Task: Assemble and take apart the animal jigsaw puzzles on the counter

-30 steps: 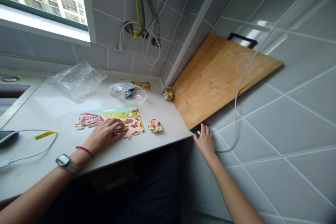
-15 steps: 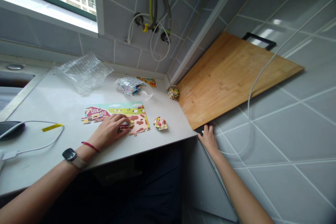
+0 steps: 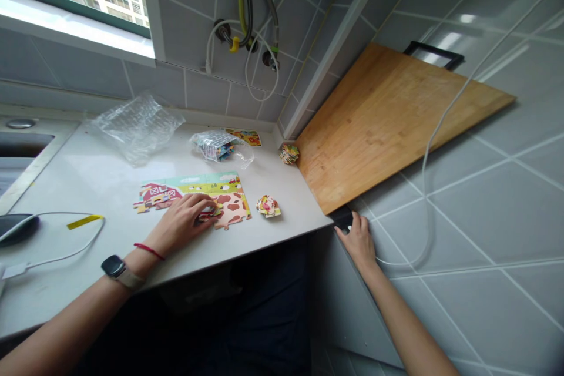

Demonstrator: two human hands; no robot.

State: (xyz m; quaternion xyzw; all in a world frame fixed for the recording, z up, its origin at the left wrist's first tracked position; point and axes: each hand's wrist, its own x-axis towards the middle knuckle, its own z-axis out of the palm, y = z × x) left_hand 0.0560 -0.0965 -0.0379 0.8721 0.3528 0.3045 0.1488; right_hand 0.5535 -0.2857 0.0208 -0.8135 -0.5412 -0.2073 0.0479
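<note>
A partly joined jigsaw puzzle [image 3: 233, 208] with a barn, a meadow and a brown-patched cow lies flat on the counter. My left hand [image 3: 187, 217] rests on its lower middle, fingers curled round some puzzle pieces [image 3: 206, 214]; how many is hidden. A small pile of loose pieces [image 3: 268, 206] sits to the right of the puzzle. My right hand [image 3: 359, 239] is at the counter's right end, below the cutting board's lower corner. Its fingers close on a dark flat object [image 3: 342, 215] whose kind I cannot make out.
A wooden cutting board [image 3: 396, 123] leans on the tiled wall, with a white cable [image 3: 426, 158] hanging across it. Another stack of pieces [image 3: 289, 154] stands by the board. Toward the back lie a bag of pieces [image 3: 215, 145], a picture card [image 3: 247, 137] and clear plastic wrap [image 3: 138, 128].
My right hand has shifted slightly right and down, and more of the dark object shows beside it. My left hand stays on the puzzle pieces. The view has moved slightly.
</note>
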